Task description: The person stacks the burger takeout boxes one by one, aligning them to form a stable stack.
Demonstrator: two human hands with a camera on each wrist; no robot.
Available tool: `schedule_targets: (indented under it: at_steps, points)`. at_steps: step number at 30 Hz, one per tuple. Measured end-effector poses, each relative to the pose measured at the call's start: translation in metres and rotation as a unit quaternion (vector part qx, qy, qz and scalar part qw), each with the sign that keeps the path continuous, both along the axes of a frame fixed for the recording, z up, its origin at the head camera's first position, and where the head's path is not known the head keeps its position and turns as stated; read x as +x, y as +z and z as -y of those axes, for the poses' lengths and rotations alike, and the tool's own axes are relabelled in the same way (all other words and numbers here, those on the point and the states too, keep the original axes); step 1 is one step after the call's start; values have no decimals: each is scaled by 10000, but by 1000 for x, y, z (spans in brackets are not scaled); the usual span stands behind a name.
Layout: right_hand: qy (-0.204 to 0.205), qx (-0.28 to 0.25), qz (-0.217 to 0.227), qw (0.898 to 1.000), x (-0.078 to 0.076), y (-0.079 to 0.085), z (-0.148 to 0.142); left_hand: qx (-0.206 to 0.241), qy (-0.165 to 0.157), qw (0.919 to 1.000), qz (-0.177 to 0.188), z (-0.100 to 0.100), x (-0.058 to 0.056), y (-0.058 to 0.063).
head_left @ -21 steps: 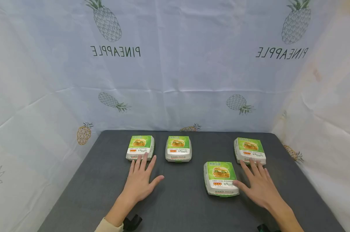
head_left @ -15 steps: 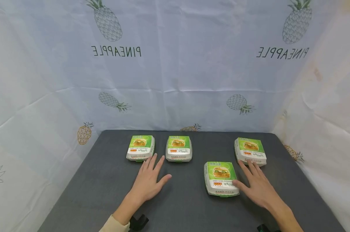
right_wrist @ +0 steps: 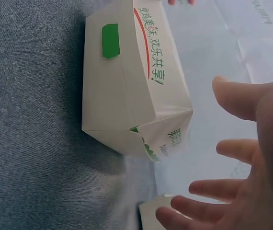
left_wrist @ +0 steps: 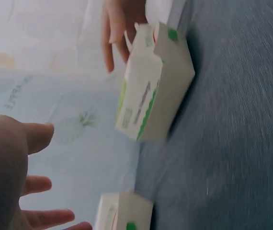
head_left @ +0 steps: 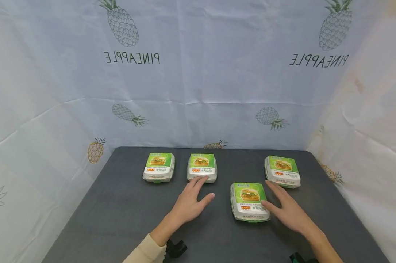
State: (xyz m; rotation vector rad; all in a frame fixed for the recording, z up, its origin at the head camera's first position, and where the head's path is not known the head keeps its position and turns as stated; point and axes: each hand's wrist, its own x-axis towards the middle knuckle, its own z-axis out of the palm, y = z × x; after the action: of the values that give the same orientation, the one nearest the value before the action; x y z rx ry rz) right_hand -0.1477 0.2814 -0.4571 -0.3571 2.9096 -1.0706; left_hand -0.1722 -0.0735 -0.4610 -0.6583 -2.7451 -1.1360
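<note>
near box (head_left: 249,202): set on table (head_left: 214,237), beside right hand (head_left: 286,212).
card walls (right_wrist: 112,86): judged light, stiff but crushable; best gripped across opposite pair.
right hand: fingers spread, nothing held.
left hand (head_left: 188,204): fingers loosely spread before middle box (head_left: 202,164), nothing held.

At centre, the left hand (head_left: 189,204) points far and right, left thumb (head_left: 207,199) apart from its loosely extended fingers (left_wrist: 48,218); the left forearm (head_left: 165,231) slants in from the near side. The right hand (head_left: 288,210) points far and left, right thumb (right_wrist: 242,98) spread from extended fingers, right forearm (head_left: 322,244) entering from near right.
</note>
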Motion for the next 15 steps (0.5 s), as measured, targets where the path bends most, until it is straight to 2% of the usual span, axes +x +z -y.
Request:
schedule_targets:
  at_steps: [4, 9, 12, 15]
  points:
    - [45, -431, 95, 9990, -2, -2, -1, 613, -236, 9975, 272, -12, -3, -3]
    - [-11, -721, 366, 9967, -4, -3, -4, 1490, -640, 9827, 897, -27, -7, -6]
    - [7, -993, 586, 9933, -6, -4, -5, 1745, -818, 9744, 1161, -35, -7, -9]
    - [55, -1412, 924, 9856, -7, -6, -6, 1788, -902, 9694, 1418, -45, -8, -14]
